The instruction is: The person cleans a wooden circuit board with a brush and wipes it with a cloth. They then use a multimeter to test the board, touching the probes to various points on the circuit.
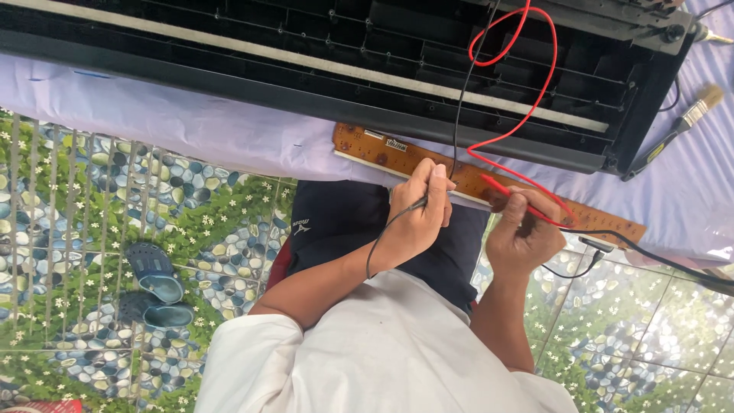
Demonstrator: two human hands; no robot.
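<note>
Both hands probe: left hand (417, 214) pinches black probe (419, 203), right hand (520, 233) red probe (520, 201) on board (367, 145); next contact needs steady tips.

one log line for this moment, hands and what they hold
left hand: holds black probe on circuit board | right hand: holds red probe on board | black housing behind
</note>
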